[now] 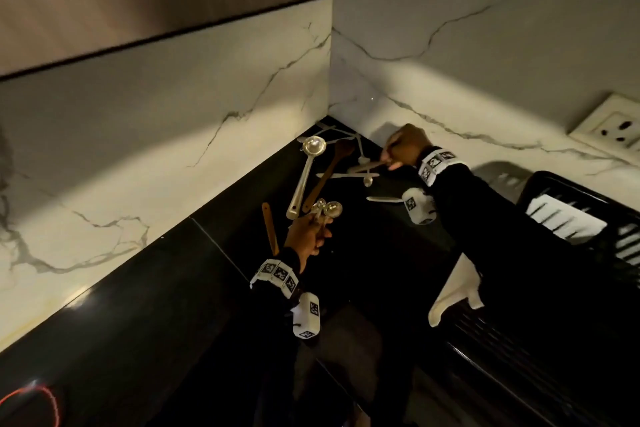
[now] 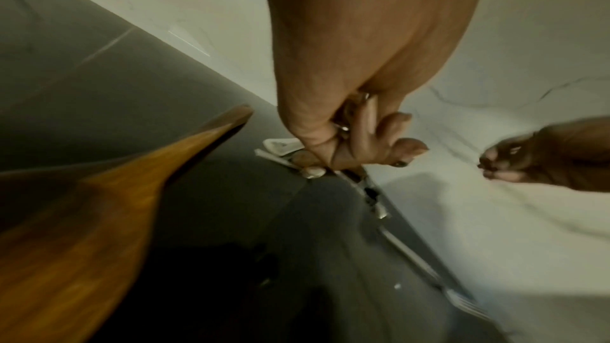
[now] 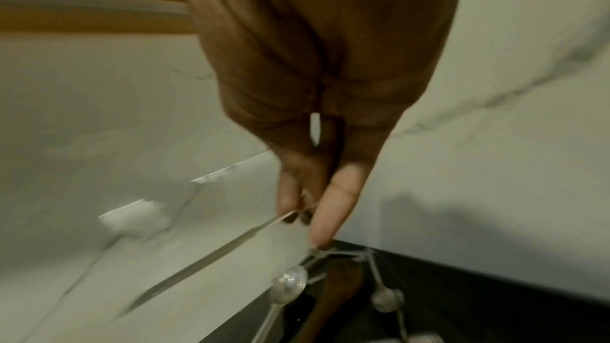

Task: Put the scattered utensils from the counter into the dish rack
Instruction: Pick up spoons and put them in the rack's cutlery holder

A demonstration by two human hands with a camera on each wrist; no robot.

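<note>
On the black counter [image 1: 374,253], in the corner, lie a steel ladle [image 1: 302,180], a dark wooden spoon [image 1: 329,173], a small spoon [image 1: 367,180] and several more thin metal pieces. My left hand [image 1: 313,229] grips a bunch of spoons [image 1: 329,209] with a wooden spatula [image 1: 269,229], which looms large in the left wrist view [image 2: 82,218]. By the right wall my right hand [image 1: 388,161] pinches the end of a thin metal knife [image 3: 204,254] with its fingertips [image 3: 325,231], just over the ladle bowl [image 3: 288,284]. The black dish rack [image 1: 554,184] stands at the right.
White marble walls [image 1: 173,121] close the corner on two sides. A wall socket [image 1: 613,125] sits above the rack. A white cloth [image 1: 457,288] lies by the rack's near edge. A fork [image 2: 462,301] rests along the wall's foot.
</note>
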